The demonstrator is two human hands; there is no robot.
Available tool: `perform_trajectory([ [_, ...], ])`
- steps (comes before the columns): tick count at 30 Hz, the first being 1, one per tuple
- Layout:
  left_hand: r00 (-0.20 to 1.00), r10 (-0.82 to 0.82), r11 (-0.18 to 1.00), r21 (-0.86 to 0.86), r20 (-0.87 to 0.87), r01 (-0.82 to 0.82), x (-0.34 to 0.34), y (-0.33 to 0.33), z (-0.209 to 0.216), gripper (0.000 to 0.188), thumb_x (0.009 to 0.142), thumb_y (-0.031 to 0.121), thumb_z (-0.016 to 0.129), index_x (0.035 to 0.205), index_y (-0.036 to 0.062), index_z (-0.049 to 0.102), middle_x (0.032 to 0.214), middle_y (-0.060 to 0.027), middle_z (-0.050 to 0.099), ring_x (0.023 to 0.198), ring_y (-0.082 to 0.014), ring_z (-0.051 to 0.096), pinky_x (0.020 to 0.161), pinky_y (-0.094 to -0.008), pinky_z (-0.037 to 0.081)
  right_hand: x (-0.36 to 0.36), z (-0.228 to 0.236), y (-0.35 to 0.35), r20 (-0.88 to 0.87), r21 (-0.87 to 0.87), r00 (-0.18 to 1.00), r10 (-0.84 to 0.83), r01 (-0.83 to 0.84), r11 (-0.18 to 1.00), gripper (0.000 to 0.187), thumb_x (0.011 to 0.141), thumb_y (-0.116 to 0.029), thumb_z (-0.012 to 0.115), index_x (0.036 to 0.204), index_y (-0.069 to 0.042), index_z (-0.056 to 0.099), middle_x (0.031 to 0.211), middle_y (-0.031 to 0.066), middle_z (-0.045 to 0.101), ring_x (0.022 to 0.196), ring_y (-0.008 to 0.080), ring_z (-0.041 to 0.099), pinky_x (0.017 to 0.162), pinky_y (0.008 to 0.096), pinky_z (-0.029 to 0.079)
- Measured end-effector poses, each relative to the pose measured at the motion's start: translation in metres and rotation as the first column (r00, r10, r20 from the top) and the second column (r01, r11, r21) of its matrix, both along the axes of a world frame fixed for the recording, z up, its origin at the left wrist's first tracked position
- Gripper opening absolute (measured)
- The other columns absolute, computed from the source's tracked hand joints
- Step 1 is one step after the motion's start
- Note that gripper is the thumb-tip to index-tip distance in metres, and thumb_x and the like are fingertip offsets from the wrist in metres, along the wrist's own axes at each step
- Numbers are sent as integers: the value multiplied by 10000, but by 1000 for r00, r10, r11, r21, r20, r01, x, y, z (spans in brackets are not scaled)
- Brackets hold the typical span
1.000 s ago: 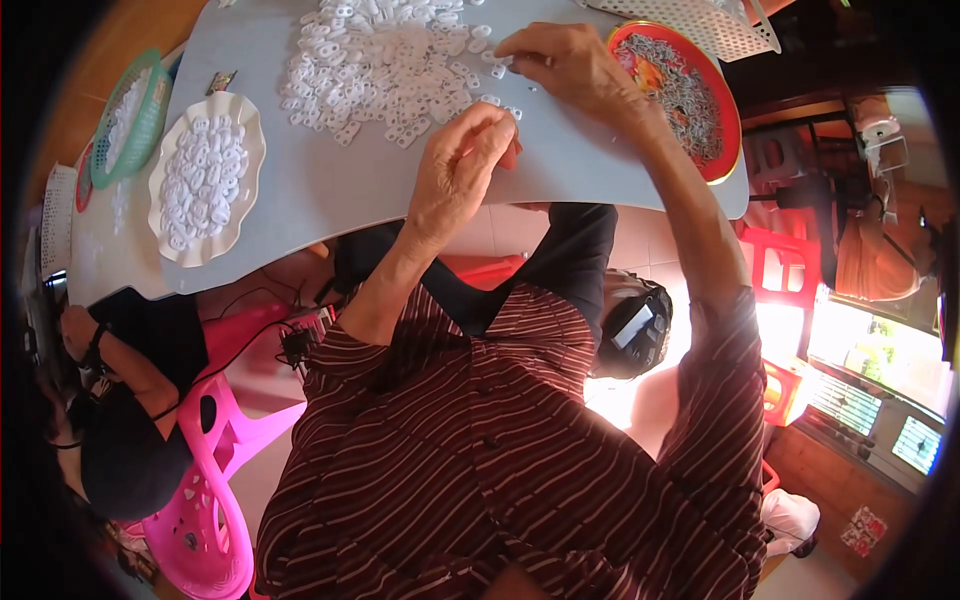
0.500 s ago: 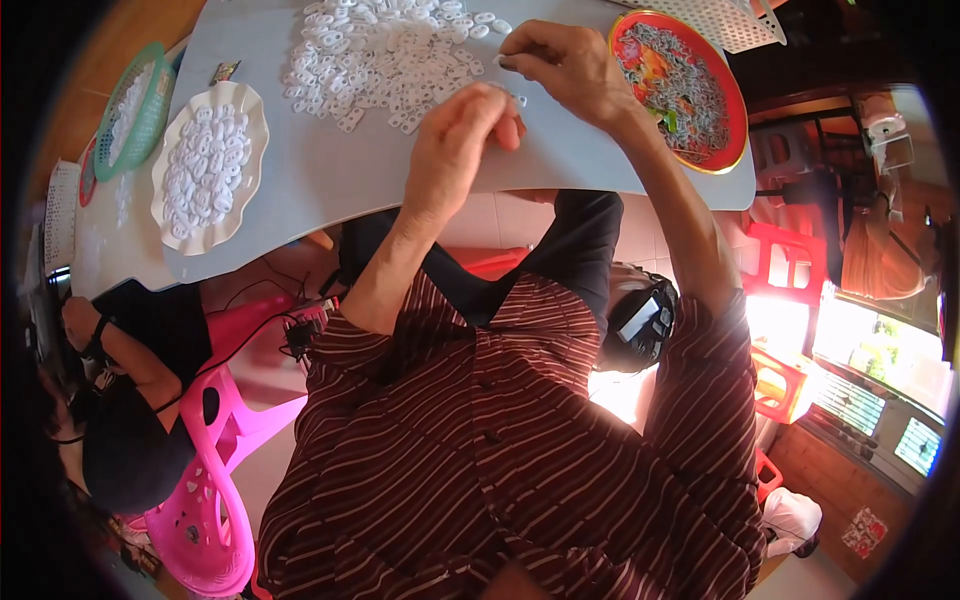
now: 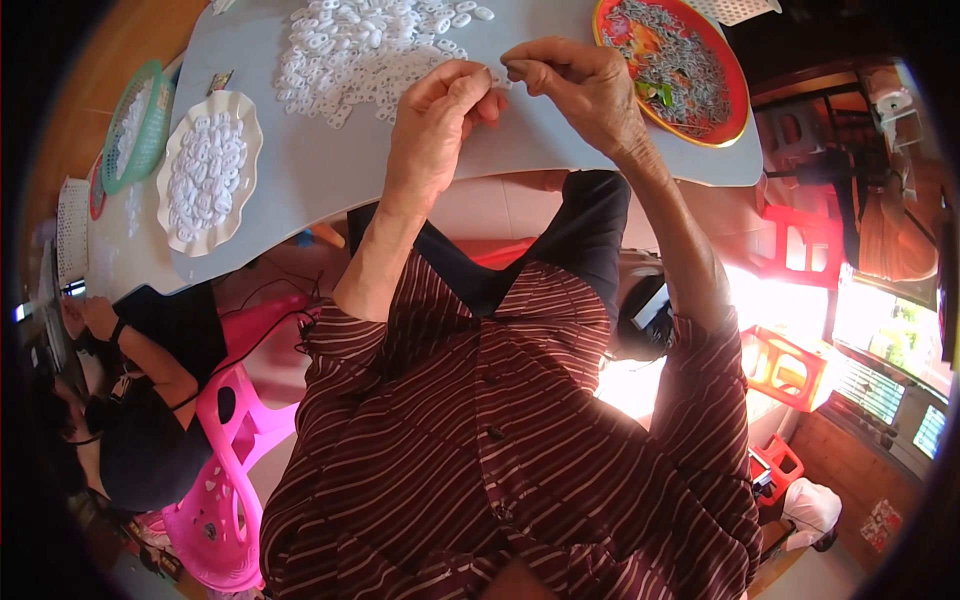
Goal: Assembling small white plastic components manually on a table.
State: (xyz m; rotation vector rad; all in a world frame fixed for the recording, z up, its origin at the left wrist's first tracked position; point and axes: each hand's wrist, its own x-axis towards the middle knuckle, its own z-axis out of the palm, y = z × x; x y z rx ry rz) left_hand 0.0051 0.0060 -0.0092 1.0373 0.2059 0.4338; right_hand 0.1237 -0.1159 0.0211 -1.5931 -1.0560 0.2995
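Grey table (image 3: 300, 170) holds white pieces (image 3: 355, 60), scalloped dish (image 3: 251, 155) and red tray (image 3: 739, 92).

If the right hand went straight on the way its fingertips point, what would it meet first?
Likely the left hand, its fingertips just left of those of the right hand; depth between them is unclear.

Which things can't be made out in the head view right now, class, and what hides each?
In the head view:
Left hand: its back and curled fingers hide the palm.
Right hand: anything between its fingertips is too small and covered to tell.
White pieces: the top edge cuts off the pile's far end.
Grey pieces in the red tray: too small and jumbled to tell single shapes.
White basket: cut off by the top edge.
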Motion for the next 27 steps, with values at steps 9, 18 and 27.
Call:
perform_trajectory([
  [9, 993, 98, 954, 290, -67, -75, -4, -6, 2, 120, 863, 122, 571, 823, 13, 600, 693, 1, 563, 650, -53, 475, 631, -194, 376, -3, 8, 3, 104, -136, 995, -8, 22, 990, 115, 757, -105, 622, 816, -20, 673, 674, 115, 650, 588, 185, 629, 573, 289, 493],
  [18, 992, 95, 917, 396, -84, -54, -7, -10, 10, 125, 855, 126, 529, 810, 27, 591, 688, -6, 530, 661, -54, 445, 555, -180, 286, 119, 27, -56, 550, -306, 817, -173, 390, 868, 131, 714, -108, 619, 778, 0, 657, 689, 189, 615, 650, 302, 614, 599, 382, 479],
  [27, 992, 101, 887, 459, -71, -58, -8, -6, 2, 104, 847, 106, 547, 849, 8, 581, 653, -17, 534, 655, -85, 512, 655, -230, 413, 127, 19, -50, 963, -244, -39, 266, 287, 926, 143, 712, -148, 618, 688, -15, 663, 728, 139, 643, 685, 295, 623, 620, 414, 491],
])
